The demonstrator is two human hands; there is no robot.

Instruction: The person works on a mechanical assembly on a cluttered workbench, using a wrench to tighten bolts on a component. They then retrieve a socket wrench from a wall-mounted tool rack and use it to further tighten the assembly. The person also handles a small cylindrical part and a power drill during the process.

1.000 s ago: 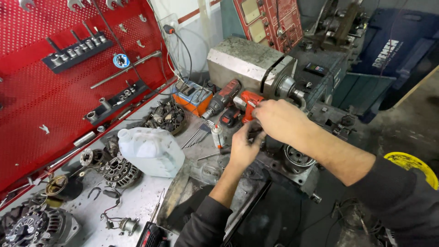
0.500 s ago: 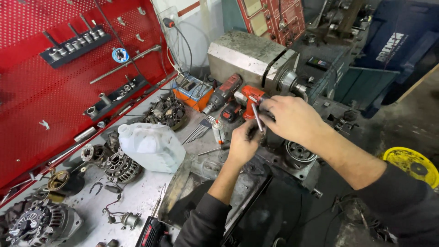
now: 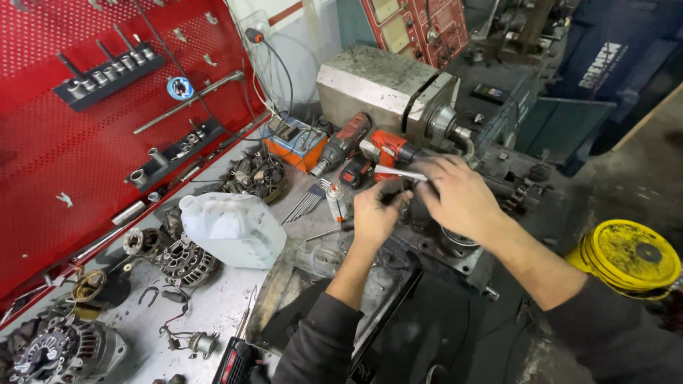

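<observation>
My right hand [image 3: 459, 195] grips a chrome ratchet handle [image 3: 398, 173] that points left over a dark metal part on the bench. My left hand [image 3: 376, 213] is closed around the head end of that tool, just below the handle. Both hands meet above a grimy metal housing [image 3: 455, 245] at the bench's front edge. What sits under my fingers is hidden. Two red and black cordless drills [image 3: 359, 149] lie right behind my hands.
A white plastic jug [image 3: 231, 227] lies left of my hands. Alternator parts [image 3: 181, 259] litter the bench [image 3: 213, 313]. A red pegboard [image 3: 78, 142] with sockets stands at left. A grey machine block [image 3: 380, 89] is behind; a yellow disc [image 3: 629, 256] lies on the floor at right.
The ratchet handle has swung from pointing down between my hands to lying nearly level, pointing left. Both hands stay on the same spot; the view has shifted slightly.
</observation>
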